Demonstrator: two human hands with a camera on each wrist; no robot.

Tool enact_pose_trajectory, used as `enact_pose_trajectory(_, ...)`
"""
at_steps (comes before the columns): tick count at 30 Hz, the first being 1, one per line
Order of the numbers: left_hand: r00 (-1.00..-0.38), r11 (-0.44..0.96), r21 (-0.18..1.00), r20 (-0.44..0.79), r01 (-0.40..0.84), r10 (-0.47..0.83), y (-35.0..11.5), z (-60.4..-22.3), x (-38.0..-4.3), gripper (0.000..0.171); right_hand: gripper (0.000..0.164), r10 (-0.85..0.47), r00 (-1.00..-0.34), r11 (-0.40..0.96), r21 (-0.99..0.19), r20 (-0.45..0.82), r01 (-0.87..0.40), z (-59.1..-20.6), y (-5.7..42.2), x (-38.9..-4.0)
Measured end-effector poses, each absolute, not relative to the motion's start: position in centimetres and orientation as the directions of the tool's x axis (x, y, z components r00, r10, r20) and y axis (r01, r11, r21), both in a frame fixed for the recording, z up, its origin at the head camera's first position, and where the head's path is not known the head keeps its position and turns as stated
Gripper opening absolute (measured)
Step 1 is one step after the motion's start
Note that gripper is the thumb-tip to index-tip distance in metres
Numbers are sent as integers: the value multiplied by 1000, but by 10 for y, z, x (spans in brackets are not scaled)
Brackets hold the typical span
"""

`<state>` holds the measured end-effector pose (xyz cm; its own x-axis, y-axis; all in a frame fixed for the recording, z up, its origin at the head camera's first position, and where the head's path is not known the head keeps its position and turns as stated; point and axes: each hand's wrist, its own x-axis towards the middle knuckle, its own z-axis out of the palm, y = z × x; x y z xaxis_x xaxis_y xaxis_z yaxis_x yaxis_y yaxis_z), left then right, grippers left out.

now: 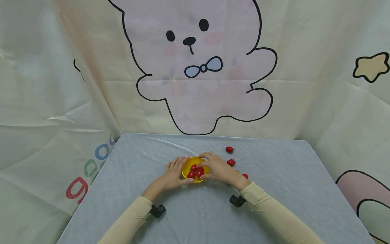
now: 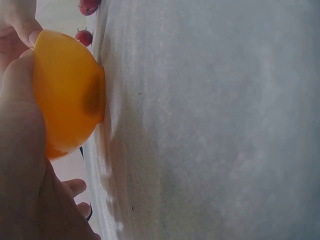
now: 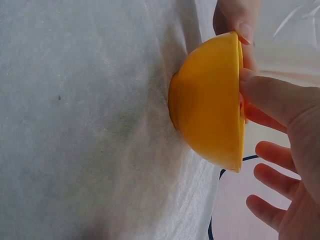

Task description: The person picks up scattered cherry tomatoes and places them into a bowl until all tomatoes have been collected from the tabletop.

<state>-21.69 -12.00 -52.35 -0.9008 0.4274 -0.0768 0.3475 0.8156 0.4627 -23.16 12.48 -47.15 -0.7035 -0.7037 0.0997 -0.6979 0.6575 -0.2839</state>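
A yellow bowl [image 1: 184,169] with several small red tomatoes [image 1: 191,174] inside stands on the grey cloth. My left hand [image 1: 173,176] lies against its left side, fingers straight and thumb near the front rim. From the right, my right hand [image 1: 219,167] reaches over the bowl, thumb and index finger apart at its opening around the tomatoes. In the right wrist view that thumb is at the rim of the bowl [image 3: 210,102], and the other fingers are loosely bent outside. Whether a fingertip touches a tomato is hidden. The bowl's outer wall [image 2: 67,95] fills the left wrist view's left part.
To the right of the bowl lie loose tomatoes [image 1: 231,162], some partly hidden by the right forearm. Black wrist devices [image 1: 237,201] sit under both forearms. A printed curtain [image 1: 286,108] hangs behind the cloth-covered table [image 1: 195,217].
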Motion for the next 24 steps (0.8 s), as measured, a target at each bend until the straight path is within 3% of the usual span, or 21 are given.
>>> enact_pose_trajectory(16, -898, 791, 489, -34, 367, 438, -120, -523, -216, 98, 33, -708, -690, 615, -349, 148, -707, -477, 134, -238)
enact_pose_trajectory(24, -903, 803, 480, -49, 354, 428, -119, -522, -216, 97, 30, -664, -730, 662, -325, 163, -675, -468, 143, -240)
